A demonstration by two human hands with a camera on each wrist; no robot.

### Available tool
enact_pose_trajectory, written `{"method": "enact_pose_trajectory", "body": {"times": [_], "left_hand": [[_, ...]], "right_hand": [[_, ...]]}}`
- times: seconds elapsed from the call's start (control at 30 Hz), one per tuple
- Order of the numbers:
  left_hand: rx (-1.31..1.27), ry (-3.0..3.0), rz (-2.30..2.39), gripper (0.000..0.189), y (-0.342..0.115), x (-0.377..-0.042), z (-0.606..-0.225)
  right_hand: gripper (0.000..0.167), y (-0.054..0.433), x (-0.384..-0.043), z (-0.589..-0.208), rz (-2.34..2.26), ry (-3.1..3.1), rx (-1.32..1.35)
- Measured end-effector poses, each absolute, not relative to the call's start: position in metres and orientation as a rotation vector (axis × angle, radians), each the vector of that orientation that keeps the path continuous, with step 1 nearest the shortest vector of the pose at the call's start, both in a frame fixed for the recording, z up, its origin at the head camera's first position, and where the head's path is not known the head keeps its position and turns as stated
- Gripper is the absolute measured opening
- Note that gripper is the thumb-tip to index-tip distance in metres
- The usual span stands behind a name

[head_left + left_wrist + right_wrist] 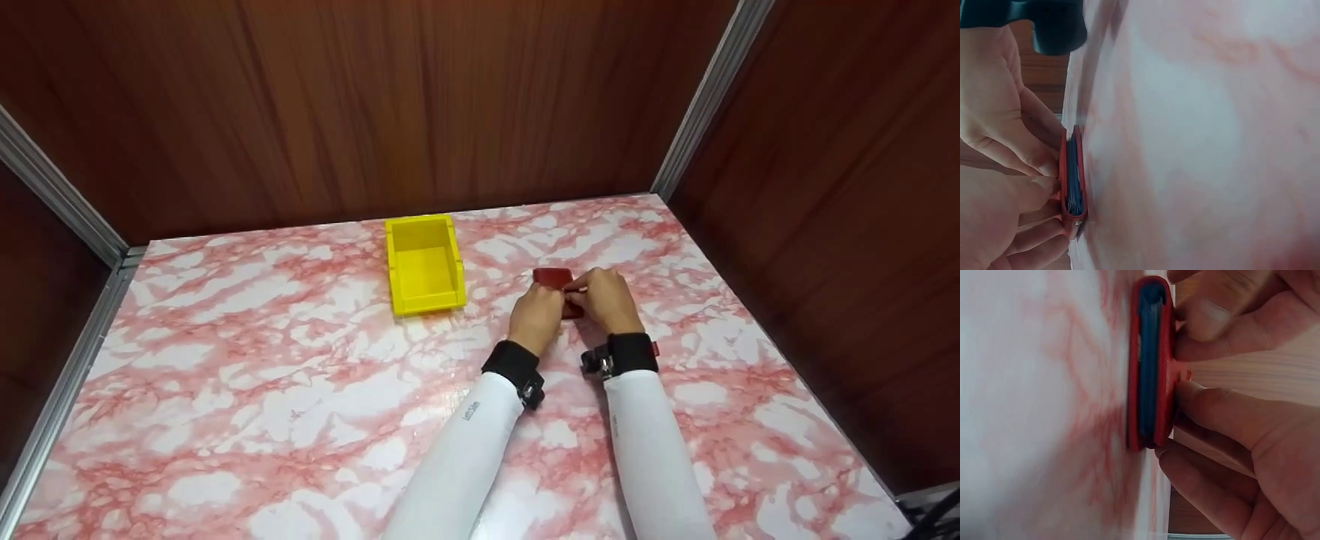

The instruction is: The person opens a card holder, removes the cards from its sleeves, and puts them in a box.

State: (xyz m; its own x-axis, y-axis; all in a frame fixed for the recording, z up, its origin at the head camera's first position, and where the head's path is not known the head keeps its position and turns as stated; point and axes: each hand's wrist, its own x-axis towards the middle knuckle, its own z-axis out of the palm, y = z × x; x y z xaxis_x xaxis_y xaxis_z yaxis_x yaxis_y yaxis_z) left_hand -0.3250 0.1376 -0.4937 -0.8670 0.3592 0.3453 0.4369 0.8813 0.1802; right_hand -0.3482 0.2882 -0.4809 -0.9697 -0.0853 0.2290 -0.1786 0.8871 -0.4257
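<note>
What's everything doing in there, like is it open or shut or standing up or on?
Red wallet: folded over, lying on the table, blue layers showing between its covers
Yellow bin: upright, open at the top
Left hand: gripping the wallet
Right hand: fingers bent, pinching at the wallet
Black wrist bands: fastened round both wrists
White sleeves: worn, covering the forearms

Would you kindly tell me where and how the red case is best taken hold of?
Probably grip the red case by its two long sides, coming from above: it lies flat on the table, so its underside is blocked, while its thick edge, with blue contents showing between the covers, gives something to pinch.
</note>
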Motion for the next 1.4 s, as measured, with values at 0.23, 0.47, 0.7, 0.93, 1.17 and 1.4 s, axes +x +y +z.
{"method": "enact_pose_trajectory", "body": {"times": [0.23, 0.47, 0.7, 0.93, 1.17, 1.4], "left_hand": [[-0.576, -2.730, -0.314, 0.021, 0.136, -0.320, -0.501], [-0.584, -2.771, -0.389, 0.025, 0.135, -0.322, -0.496], [-0.619, -2.807, -0.471, 0.025, 0.129, -0.323, -0.490], [-0.616, -2.869, -0.492, 0.022, 0.120, -0.318, -0.488], [-0.632, -2.858, -0.508, 0.014, 0.105, -0.305, -0.482], [-0.636, -2.876, -0.533, 0.019, 0.080, -0.289, -0.483]], "right_hand": [[0.018, 0.284, -0.342, -0.480, 0.637, -2.889, 0.212], [0.021, 0.280, -0.341, -0.475, 0.626, -2.883, 0.228], [0.020, 0.275, -0.340, -0.473, 0.605, -2.881, 0.211], [0.017, 0.268, -0.332, -0.471, 0.644, -2.935, 0.229], [0.015, 0.261, -0.319, -0.466, 0.667, -2.961, 0.260], [0.010, 0.242, -0.307, -0.466, 0.642, -2.981, 0.399]]}}
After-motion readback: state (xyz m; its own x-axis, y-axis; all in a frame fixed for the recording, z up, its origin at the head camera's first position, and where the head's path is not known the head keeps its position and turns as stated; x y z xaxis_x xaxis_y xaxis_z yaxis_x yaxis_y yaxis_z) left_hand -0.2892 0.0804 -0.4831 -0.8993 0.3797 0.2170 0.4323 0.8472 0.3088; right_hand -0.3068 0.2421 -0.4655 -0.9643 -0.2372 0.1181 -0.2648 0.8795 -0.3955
